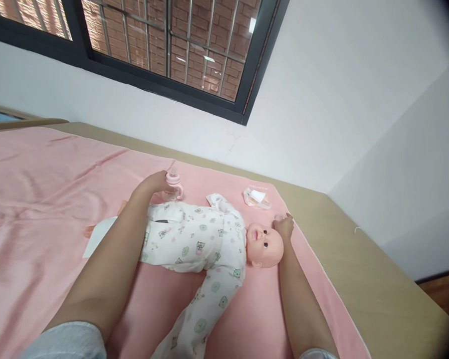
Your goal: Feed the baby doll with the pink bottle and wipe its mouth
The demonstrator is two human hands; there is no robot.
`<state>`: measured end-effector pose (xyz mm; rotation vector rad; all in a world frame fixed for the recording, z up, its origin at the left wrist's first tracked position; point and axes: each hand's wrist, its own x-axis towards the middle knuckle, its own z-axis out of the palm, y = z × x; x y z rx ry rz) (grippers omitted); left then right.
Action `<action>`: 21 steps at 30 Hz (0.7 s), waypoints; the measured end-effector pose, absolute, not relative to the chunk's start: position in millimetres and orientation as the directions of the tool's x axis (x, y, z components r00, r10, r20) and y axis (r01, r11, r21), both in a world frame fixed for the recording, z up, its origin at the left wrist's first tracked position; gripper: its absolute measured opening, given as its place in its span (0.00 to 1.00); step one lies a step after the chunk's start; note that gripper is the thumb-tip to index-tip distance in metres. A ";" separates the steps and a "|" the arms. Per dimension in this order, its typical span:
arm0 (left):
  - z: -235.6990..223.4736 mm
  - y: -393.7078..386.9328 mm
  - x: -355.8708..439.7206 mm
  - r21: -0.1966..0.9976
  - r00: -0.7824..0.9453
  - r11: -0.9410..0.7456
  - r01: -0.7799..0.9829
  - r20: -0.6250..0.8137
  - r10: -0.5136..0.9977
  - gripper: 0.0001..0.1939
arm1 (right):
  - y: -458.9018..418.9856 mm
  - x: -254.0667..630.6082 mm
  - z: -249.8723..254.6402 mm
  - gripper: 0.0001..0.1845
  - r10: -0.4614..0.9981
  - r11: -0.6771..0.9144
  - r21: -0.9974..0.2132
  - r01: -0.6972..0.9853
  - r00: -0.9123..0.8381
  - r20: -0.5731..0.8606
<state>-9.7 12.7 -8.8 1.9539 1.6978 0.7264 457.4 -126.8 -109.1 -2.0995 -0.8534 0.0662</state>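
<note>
We find no brand, label or writing that we can read anywhere here; the only markings are the small green and grey animal prints on the doll's white sleepsuit (194,239). Our left hand (153,183) reaches far across the doll (209,244) and its fingers are curled against the pink baby bottle (173,185), which stands upright on the pink blanket (41,199) just beyond the doll's body; the hand touches the bottle on its left side, though we cannot tell whether it truly grips it. Our right hand (284,227) rests at the crown of the doll's head (265,244), to the right of it, fingers bent loosely; a small clear thing seems to sit at the fingertips, but it is too small for us to tell what it is or whether the hand holds it. The doll lies on its back across the blanket, head to the right, one sleeve trailing near us. A crumpled clear wrapper (256,197) lies on the blanket beyond the head, apart from both hands, and a white cloth (97,235) shows under our left forearm
</note>
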 end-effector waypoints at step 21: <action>7.2 -2.8 -2.0 0.780 0.049 -0.121 0.614 0.115 0.992 0.30 | -124.4 464.6 -115.0 0.42 0.612 -0.375 -0.745 0.551 0.751 0.248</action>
